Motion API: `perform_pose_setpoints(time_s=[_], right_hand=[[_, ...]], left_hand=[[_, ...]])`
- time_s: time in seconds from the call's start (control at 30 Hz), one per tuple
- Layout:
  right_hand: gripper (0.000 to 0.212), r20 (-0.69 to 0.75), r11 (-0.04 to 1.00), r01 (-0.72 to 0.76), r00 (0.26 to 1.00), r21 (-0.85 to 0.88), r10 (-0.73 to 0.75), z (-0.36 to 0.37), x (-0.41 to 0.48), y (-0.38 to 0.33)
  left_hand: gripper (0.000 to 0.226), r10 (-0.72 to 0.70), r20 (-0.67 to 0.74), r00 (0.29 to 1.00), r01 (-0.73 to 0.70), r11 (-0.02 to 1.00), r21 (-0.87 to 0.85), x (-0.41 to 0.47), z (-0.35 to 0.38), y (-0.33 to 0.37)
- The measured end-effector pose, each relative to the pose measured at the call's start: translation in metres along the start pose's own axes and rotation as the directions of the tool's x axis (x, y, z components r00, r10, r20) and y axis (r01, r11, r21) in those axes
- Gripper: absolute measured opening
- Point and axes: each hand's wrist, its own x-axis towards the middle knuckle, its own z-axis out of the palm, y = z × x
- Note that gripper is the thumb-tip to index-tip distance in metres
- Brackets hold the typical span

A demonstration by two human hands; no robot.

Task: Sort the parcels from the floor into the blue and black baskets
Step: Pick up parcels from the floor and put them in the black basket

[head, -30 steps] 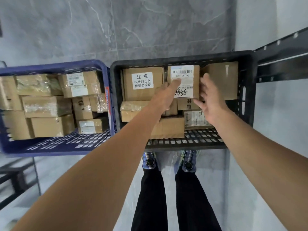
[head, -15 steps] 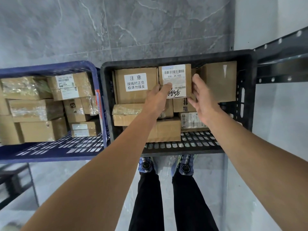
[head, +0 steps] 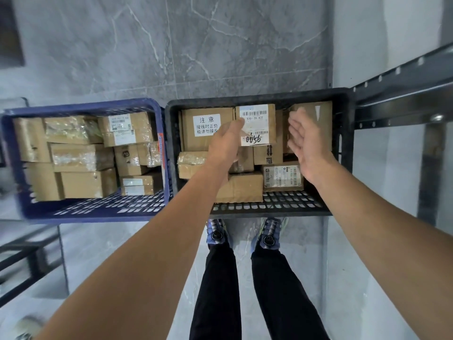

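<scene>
A black basket (head: 269,207) on the right holds several brown cardboard parcels. On top at the back lies a parcel with a white barcode label (head: 263,119) marked with handwritten digits. My left hand (head: 226,142) reaches into the basket with its fingertips resting on that parcel's left edge, not wrapped around it. My right hand (head: 306,143) hovers to the right of the parcel, palm open and fingers spread, touching nothing. A blue basket (head: 81,108) stands to the left, packed with several taped parcels.
Both baskets sit side by side against a grey marble wall. A dark metal shelf rail (head: 402,94) runs off to the right of the black basket. A dark metal frame (head: 22,256) stands at lower left. My legs and shoes (head: 268,238) are below on a pale floor.
My right hand has come off the labelled parcel's right side and moved right with its palm open. My left hand stays at the parcel's left edge. The parcel stays in the black basket.
</scene>
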Motion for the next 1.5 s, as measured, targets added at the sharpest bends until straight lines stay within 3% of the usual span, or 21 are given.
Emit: perform_pose_setpoints(time_s=[0.13, 0.43, 0.6, 0.77, 0.9, 1.07, 1.23, 1.3, 1.4, 1.5], right_hand=[[0.063, 0.022, 0.997, 0.068, 0.997, 0.041, -0.069, -0.001, -0.052, -0.039], [0.057, 0.002, 0.960, 0.250, 0.968, 0.125, -0.252, 0.003, -0.209, -0.151], [0.061, -0.070, 0.911, 0.389, 0.921, 0.139, -0.383, -0.001, -0.301, -0.201], [0.052, -0.219, 0.826, 0.534, 0.841, 0.182, -0.495, -0.001, -0.387, -0.239], [0.049, -0.335, 0.758, 0.621, 0.770, 0.198, -0.543, 0.009, -0.456, -0.247], [0.053, -0.463, 0.693, 0.692, 0.692, 0.203, -0.555, 0.020, -0.542, -0.239], [0.036, -0.611, 0.627, 0.759, 0.584, 0.177, -0.535, 0.024, -0.623, -0.219], [0.034, -0.668, 0.608, 0.779, 0.534, 0.152, -0.518, 0.021, -0.653, -0.207], [0.042, -0.748, 0.580, 0.802, 0.471, 0.142, -0.468, 0.011, -0.695, -0.183], [0.051, -0.794, 0.554, 0.822, 0.424, 0.135, -0.436, 0.002, -0.739, -0.151]], left_hand=[[0.060, 0.096, 0.033, 0.995, -0.095, 0.995, -0.021, -0.067, -0.012, 0.035], [0.055, 0.323, 0.039, 0.946, -0.318, 0.943, -0.100, -0.238, -0.045, 0.116], [0.058, 0.448, 0.125, 0.885, -0.439, 0.893, -0.097, -0.325, -0.063, 0.146], [0.051, 0.571, 0.237, 0.786, -0.573, 0.817, -0.067, -0.398, -0.085, 0.168], [0.024, 0.654, 0.347, 0.672, -0.679, 0.732, -0.063, -0.461, -0.103, 0.179], [0.036, 0.698, 0.488, 0.523, -0.782, 0.621, -0.051, -0.523, -0.126, 0.180], [0.024, 0.673, 0.607, 0.423, -0.825, 0.563, -0.050, -0.572, -0.131, 0.168], [0.034, 0.640, 0.674, 0.369, -0.830, 0.553, -0.070, -0.596, -0.129, 0.158], [0.073, 0.584, 0.752, 0.307, -0.854, 0.517, -0.053, -0.629, -0.119, 0.137], [0.067, 0.542, 0.807, 0.233, -0.874, 0.481, -0.071, -0.659, -0.104, 0.110]])
